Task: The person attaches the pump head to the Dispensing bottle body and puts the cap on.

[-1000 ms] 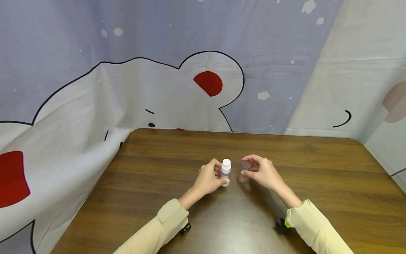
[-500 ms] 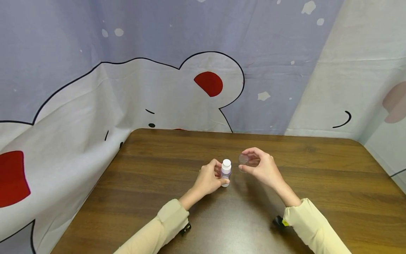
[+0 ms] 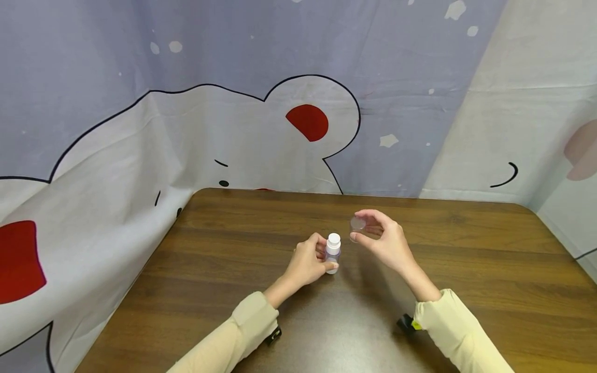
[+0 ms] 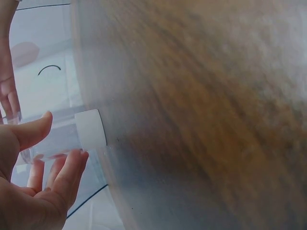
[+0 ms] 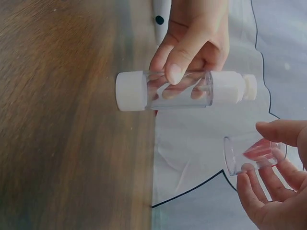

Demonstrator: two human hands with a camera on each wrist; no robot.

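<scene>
A small pump bottle point(image 3: 333, 245) with a clear body, white base and white top stands upright on the table, gripped around its body by my left hand point(image 3: 305, 263). The right wrist view shows its white base point(image 5: 130, 91) and its bare white pump head point(image 5: 250, 87). To the right and slightly higher, my right hand point(image 3: 389, 242) pinches a clear cap point(image 3: 357, 224) between thumb and fingers. That see-through cap is apart from the bottle, its open rim point(image 5: 229, 156) facing down toward the table.
The brown wooden table point(image 3: 224, 238) reaches back to a patterned curtain point(image 3: 233, 124) behind its far edge. Dark wrist devices point(image 3: 274, 335) sit at both sleeve cuffs.
My right hand has risen and shifted slightly left and away with the clear cap. The left hand and the bottle stay in place.
</scene>
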